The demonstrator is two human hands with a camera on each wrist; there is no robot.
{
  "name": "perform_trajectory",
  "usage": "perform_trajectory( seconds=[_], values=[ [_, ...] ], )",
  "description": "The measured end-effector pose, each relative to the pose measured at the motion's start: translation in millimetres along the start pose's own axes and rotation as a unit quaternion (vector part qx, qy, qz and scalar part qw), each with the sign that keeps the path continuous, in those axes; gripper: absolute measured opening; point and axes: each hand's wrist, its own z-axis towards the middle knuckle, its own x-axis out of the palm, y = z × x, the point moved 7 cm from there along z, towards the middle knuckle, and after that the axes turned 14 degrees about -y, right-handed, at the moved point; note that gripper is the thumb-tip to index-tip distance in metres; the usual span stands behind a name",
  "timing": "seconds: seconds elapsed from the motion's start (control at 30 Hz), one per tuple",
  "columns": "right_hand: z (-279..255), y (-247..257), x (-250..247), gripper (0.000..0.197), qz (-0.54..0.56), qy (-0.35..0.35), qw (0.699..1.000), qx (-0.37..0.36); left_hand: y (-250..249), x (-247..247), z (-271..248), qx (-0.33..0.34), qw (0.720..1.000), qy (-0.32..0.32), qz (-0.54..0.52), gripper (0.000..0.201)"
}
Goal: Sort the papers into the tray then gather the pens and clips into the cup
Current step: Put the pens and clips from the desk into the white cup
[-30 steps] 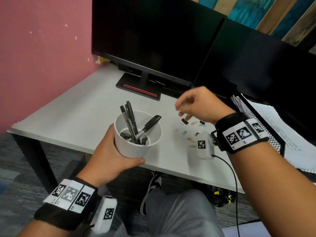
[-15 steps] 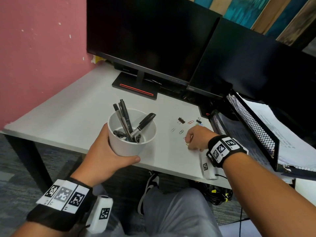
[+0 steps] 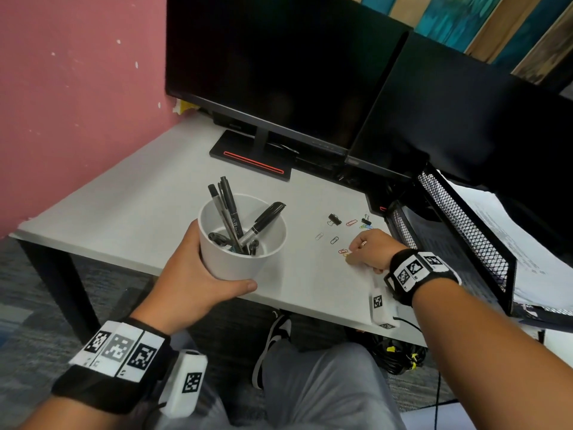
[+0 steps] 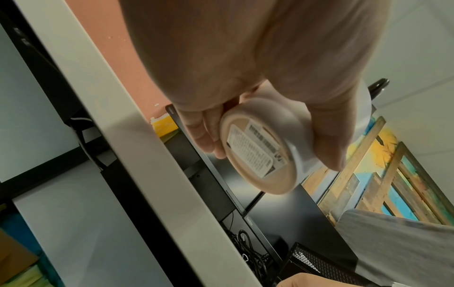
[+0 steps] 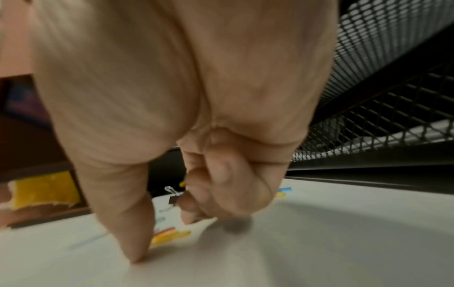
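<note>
Pink wall (image 3: 77,88), white desk (image 3: 139,193), two dark monitors (image 3: 279,66), grey carpet (image 3: 18,305)

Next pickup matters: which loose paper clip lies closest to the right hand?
The yellow paper clip at the right hand's fingertips, beside the red one; the others lie farther off.

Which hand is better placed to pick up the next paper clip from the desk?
The right hand: its fingertips touch the desk beside the red paper clip. The left hand grips the white cup.
</note>
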Motion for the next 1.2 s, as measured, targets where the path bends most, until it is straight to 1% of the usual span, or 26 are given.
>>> perform_trajectory(
  seconds=[0.07, 0.2, 0.3, 0.43, 0.47, 0.53, 0.63, 0.7, 0.77, 0.87, 0.93, 1.0, 1.03, 1.1, 1.13, 1.2],
  values=[
    [1, 1, 3, 0.01, -0.019, -0.005, 1.0, -0.009, 0, 0, -1, -0.002, 1.0, -0.001, 0.001, 0.093],
    [1, 2, 10, 0.02, -0.037, 0.008, 0.999, -0.012, -1, 0, -1, -0.002, 1.0, 0.001, -0.001, 0.093],
    [-3, 5, 11, 0.023, -0.055, 0.022, 0.998, -0.016, -3, 1, -2, -0.002, 1.0, 0.002, -0.002, 0.092],
    [-9, 10, 12, 0.024, -0.106, 0.023, 0.994, -0.022, -4, 2, -3, -0.003, 1.0, 0.008, -0.009, 0.093],
    [-11, 14, 11, 0.025, -0.11, 0.023, 0.993, -0.029, -4, 2, -3, -0.002, 1.0, 0.009, -0.009, 0.093],
    [-17, 31, 5, 0.028, -0.08, 0.021, 0.995, -0.049, -3, 2, -4, -0.004, 1.0, 0.01, -0.009, 0.094],
    [-35, 83, -21, 0.028, 0.019, -0.026, 0.993, -0.116, -2, 4, -5, -0.008, 1.0, 0.01, -0.009, 0.093],
    [-60, 130, -43, 0.021, 0.075, -0.061, 0.977, -0.188, -1, 6, -5, -0.008, 1.0, 0.012, -0.015, 0.094],
    [-92, 175, -60, 0.015, 0.104, -0.075, 0.955, -0.267, -1, 8, -6, -0.007, 1.0, 0.014, -0.024, 0.098],
    [-139, 224, -66, 0.014, 0.098, -0.045, 0.922, -0.373, -3, 10, -8, 0.001, 0.999, 0.016, -0.032, 0.103],
    [-161, 238, -60, 0.01, 0.067, -0.017, 0.909, -0.411, -5, 11, -8, 0.004, 0.999, 0.018, -0.034, 0.105],
    [-170, 240, -57, 0.012, 0.056, -0.004, 0.906, -0.418, -7, 10, -7, 0.007, 0.999, 0.022, -0.032, 0.105],
    [-170, 237, -59, 0.014, 0.071, -0.002, 0.909, -0.411, -6, 10, -6, 0.008, 0.999, 0.021, -0.03, 0.105],
    [-157, 228, -70, 0.018, 0.145, -0.015, 0.917, -0.372, -5, 7, -4, 0.008, 1.0, 0.017, -0.023, 0.102],
    [-146, 220, -78, 0.017, 0.191, -0.036, 0.919, -0.343, -5, 6, -4, 0.007, 1.0, 0.014, -0.018, 0.101],
    [-113, 196, -91, 0.014, 0.253, -0.105, 0.919, -0.283, -4, 4, -4, 0.001, 1.0, 0.01, -0.01, 0.097]
  ],
)
